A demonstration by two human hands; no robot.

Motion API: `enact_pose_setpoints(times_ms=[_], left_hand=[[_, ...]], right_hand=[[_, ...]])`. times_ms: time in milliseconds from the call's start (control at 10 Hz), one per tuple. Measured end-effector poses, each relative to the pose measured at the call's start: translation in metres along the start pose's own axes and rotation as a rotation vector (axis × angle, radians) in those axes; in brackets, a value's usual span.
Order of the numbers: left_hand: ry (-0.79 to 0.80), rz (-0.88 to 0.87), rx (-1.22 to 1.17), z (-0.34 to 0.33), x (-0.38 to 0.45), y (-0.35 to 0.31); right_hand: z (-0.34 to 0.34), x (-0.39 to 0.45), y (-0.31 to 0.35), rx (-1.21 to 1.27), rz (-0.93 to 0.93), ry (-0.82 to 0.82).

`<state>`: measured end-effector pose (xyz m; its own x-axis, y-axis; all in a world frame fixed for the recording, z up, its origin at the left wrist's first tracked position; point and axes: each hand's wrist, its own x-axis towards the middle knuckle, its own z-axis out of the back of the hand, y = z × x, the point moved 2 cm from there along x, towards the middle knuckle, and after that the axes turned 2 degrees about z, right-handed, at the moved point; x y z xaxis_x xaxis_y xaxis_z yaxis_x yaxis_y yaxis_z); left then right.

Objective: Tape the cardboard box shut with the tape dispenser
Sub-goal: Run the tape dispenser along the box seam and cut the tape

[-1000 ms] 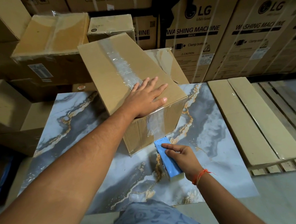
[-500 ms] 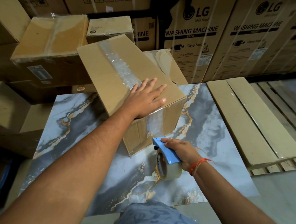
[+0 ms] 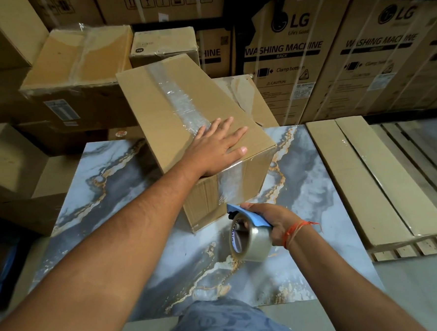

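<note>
A brown cardboard box (image 3: 163, 112) stands on a marbled blue-grey table (image 3: 116, 187). A strip of clear tape (image 3: 180, 103) runs along its top seam and down its near side. My left hand (image 3: 216, 147) lies flat on the box's near top corner, fingers spread, over the tape. My right hand (image 3: 272, 218) grips a blue tape dispenser (image 3: 249, 232) with a roll of clear tape, held just off the box's near bottom corner, above the table. I cannot tell whether tape still joins the dispenser to the box.
Stacked cardboard boxes (image 3: 78, 64) crowd the left and back. Large washing machine cartons (image 3: 333, 53) stand behind on the right. Two long flat cartons (image 3: 366, 176) lie on a wooden pallet right of the table.
My right hand has tilted the dispenser so the tape roll now shows, and drawn it slightly away from the box's near side. My left hand has stayed pressed on the box top.
</note>
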<state>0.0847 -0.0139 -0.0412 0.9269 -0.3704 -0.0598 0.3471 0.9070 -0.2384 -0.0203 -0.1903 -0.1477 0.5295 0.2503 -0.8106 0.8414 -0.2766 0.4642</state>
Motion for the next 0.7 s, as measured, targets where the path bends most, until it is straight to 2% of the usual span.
enact_pose_setpoints(times_ms=[100, 200, 300, 400, 500, 600, 700], left_hand=[[-0.003, 0.002, 0.007, 0.0, 0.0, 0.0], [0.002, 0.003, 0.003, 0.0, 0.0, -0.001], [0.001, 0.006, 0.0, 0.0, 0.0, 0.0], [0.002, 0.005, -0.005, -0.001, 0.0, 0.001], [-0.001, 0.001, -0.002, -0.002, 0.001, 0.002], [0.0, 0.001, -0.004, -0.002, 0.001, 0.002], [-0.003, -0.003, 0.003, -0.002, 0.002, 0.001]], right_hand=[[0.0, -0.001, 0.0, -0.031, -0.035, -0.035], [0.001, -0.006, -0.009, -0.117, -0.023, -0.137], [0.007, -0.01, -0.02, -0.18, 0.166, -0.205], [0.015, -0.018, -0.026, -0.576, 0.479, -0.312], [0.025, -0.029, -0.031, -1.079, 0.659, -0.428], [0.043, -0.031, -0.039, -1.326, 0.673, -0.57], [0.061, -0.029, -0.044, -1.386, 0.661, -0.692]])
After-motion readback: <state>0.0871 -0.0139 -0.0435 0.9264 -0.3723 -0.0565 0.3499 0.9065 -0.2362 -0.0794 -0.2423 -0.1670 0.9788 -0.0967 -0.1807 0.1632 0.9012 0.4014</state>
